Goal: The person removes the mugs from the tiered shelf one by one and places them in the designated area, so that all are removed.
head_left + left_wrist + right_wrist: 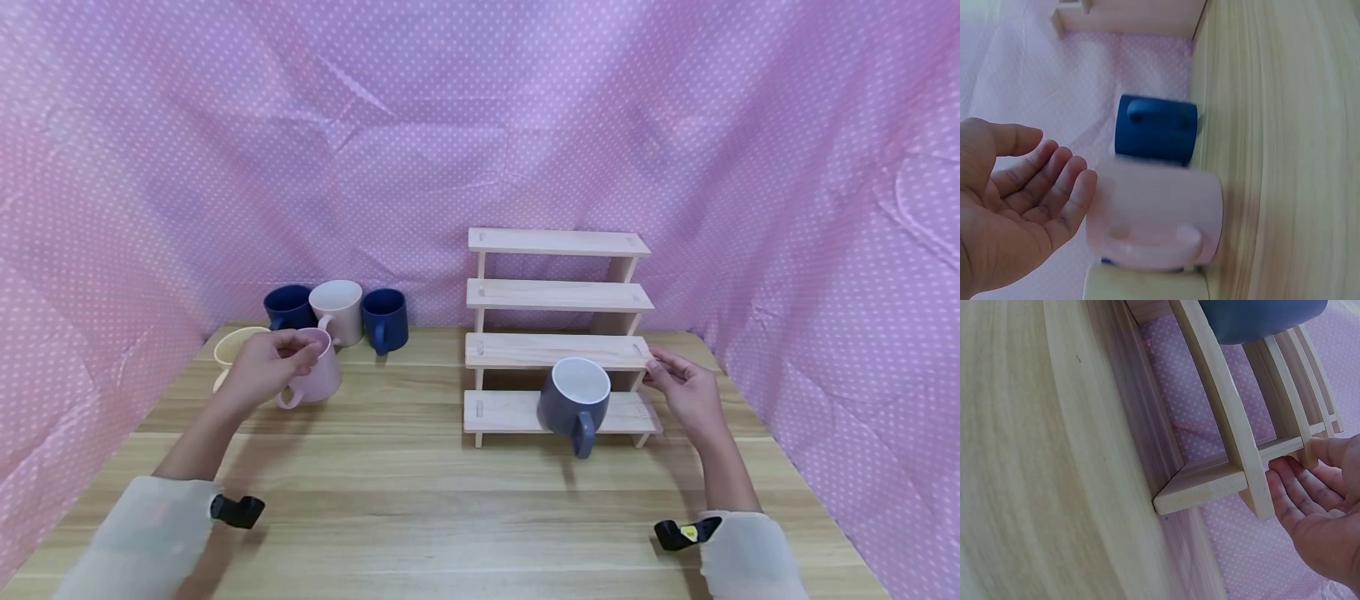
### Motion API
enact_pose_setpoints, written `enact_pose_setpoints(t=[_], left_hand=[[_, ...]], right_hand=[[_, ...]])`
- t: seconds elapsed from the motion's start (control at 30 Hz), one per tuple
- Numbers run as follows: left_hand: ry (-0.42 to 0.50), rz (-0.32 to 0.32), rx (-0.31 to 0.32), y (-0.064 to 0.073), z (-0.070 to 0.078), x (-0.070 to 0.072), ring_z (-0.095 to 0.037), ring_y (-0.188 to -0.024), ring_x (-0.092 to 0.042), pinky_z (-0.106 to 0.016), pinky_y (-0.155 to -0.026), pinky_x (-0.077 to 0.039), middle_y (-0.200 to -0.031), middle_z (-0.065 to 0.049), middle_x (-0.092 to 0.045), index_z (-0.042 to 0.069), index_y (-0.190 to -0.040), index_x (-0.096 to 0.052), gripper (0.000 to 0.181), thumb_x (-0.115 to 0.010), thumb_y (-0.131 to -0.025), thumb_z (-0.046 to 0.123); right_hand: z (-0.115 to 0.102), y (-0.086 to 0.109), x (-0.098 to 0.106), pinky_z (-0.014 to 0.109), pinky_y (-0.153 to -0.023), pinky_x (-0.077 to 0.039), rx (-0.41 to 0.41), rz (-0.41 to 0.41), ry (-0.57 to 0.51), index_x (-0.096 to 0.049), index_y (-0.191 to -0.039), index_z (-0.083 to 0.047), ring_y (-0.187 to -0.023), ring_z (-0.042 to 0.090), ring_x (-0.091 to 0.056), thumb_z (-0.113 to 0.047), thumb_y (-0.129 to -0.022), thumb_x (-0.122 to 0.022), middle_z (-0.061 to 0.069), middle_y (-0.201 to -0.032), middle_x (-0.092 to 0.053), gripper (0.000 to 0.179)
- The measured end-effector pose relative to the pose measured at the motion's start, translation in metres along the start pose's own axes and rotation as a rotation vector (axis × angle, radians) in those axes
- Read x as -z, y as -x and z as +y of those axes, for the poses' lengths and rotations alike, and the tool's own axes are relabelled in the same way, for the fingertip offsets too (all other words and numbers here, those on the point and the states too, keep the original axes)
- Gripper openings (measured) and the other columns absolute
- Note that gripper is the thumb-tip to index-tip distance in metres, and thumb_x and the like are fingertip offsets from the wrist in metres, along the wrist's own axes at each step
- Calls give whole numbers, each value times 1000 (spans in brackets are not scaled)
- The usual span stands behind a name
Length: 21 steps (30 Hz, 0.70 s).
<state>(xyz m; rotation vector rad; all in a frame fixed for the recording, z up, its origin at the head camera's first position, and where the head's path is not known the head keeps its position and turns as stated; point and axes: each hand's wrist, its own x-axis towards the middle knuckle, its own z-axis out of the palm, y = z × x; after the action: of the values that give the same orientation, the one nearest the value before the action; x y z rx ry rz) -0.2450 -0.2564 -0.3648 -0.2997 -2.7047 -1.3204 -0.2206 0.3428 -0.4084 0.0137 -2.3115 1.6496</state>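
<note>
Pink mug sits at my released left grip; my right grip, also released, touches the wooden rack.

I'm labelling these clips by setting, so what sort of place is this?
Probably a staged recording booth, not a real kitchen: pink dotted cloth hangs all around a wooden table holding only mugs and a small stepped wooden rack.

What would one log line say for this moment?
left hand: open beside pale pink ceramic mug | right hand: touching stepped wooden rack | grey ceramic mug: bottom step
</note>
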Motion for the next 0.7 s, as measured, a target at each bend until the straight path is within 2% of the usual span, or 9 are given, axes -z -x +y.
enact_pose_setpoints(t=[0.23, 0.53, 0.7], left_hand=[[-8, -11, -68, -10, 14, -24, -20, -82, -71, -19, -70, -56, -98, -17, -74, -5, -113, -71, 28, -65, -102, 19], [17, -115, -75, -20, 36, -54, -21, -85, -65, -26, -70, -56, -95, -13, -71, -1, -109, -72, 21, -64, -103, 17], [-36, -114, -150, -23, 45, -75, -18, -85, -66, -31, -72, -56, -91, -5, -73, 6, -104, -75, 15, -68, -100, 18]], right_hand=[[0, 0, 0, 20, -87, -58, 4, -5, -3, -52, -142, 11, -89, 5, -73, -22, -105, -61, -21, -99, -68, 50], [2, 0, 2, 18, -86, -57, -9, -1, 14, -53, -143, 6, -89, 5, -73, -23, -105, -62, -14, -106, -70, 49], [2, 0, 2, 18, -86, -57, -10, 0, 12, -53, -143, 7, -88, 2, -72, -23, -105, -62, -15, -106, -69, 49]])
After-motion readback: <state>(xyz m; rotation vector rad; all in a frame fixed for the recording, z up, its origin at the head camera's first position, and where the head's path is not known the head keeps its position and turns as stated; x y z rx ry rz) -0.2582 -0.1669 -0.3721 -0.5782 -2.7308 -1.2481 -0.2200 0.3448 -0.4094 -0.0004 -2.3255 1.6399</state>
